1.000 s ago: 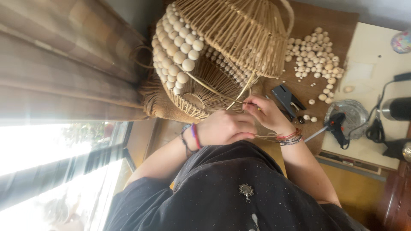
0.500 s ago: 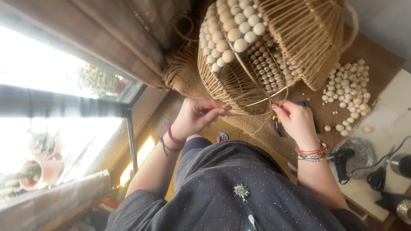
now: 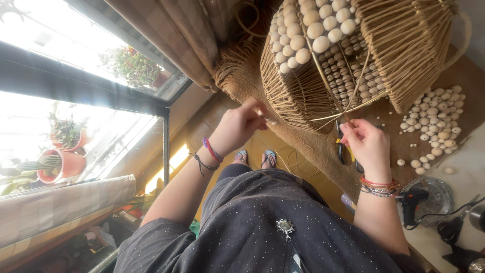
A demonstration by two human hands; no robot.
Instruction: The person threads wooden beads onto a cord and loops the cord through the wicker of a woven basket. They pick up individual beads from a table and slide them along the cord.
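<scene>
A large rattan lampshade frame (image 3: 399,55) hangs in front of me, with rows of pale wooden beads (image 3: 313,30) woven into its ribs. My left hand (image 3: 240,126) is held just left of its lower rim, fingers pinched on a small pale bead. My right hand (image 3: 369,146) sits under the rim, fingertips closed on a thin rattan strand (image 3: 348,108) that runs up into the frame. Coloured bracelets circle both wrists.
Loose wooden beads (image 3: 434,126) lie on the brown mat at the right. Pliers (image 3: 343,149) lie beside my right hand. A black glue gun (image 3: 411,202) rests on a glass dish. A window with potted plants (image 3: 60,162) and a curtain (image 3: 177,35) fills the left.
My view has swung left and down, bringing the window and plants in. My hands have moved apart, the left one pulling away from the frame's rim.
</scene>
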